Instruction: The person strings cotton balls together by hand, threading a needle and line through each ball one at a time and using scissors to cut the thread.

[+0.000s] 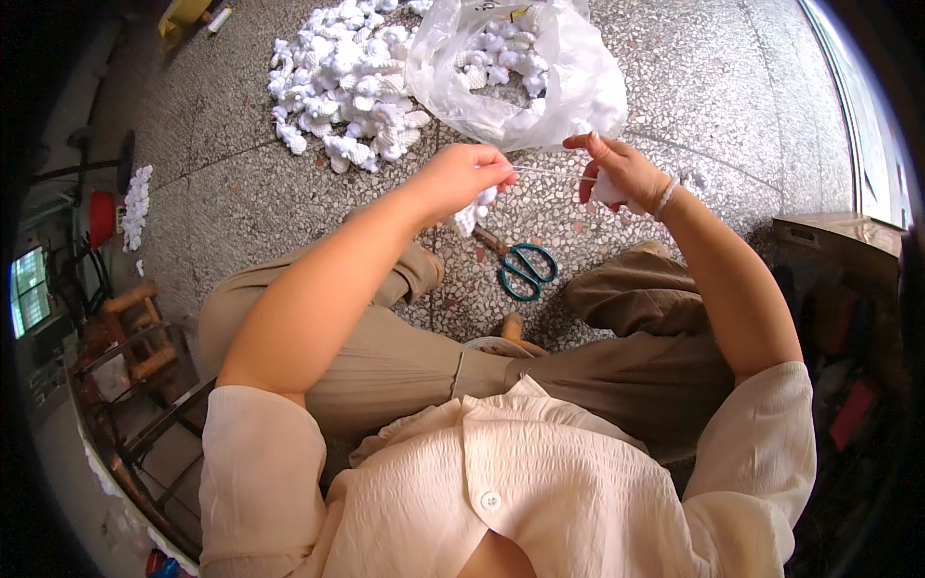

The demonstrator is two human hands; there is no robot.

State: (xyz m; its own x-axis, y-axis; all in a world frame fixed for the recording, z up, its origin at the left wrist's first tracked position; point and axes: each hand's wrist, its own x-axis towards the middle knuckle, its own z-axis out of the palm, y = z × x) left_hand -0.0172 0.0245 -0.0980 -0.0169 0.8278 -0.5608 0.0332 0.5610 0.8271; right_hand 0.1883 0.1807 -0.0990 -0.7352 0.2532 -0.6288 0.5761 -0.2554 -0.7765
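My left hand (473, 177) pinches a small white knitted piece (470, 217), which hangs below the fingers and is partly covered by them. White thread (553, 172) runs taut from these fingertips across to my right hand (614, 173). In the right palm sits a white bundle (609, 189), perhaps a ball of the thread; the fingers curl around it, with the index finger stretched toward the left. On the floor below the hands lie scissors (526, 269) with teal handles, their blades partly hidden behind the knitted piece.
A pile of white knitted pieces (347, 87) lies on the speckled terrazzo floor (224, 144). Beside it a translucent plastic bag (578, 87) holds more. A strip of white pieces (136, 209) lies far left, near a bamboo chair (137, 332). A wooden cabinet (838, 225) stands at right.
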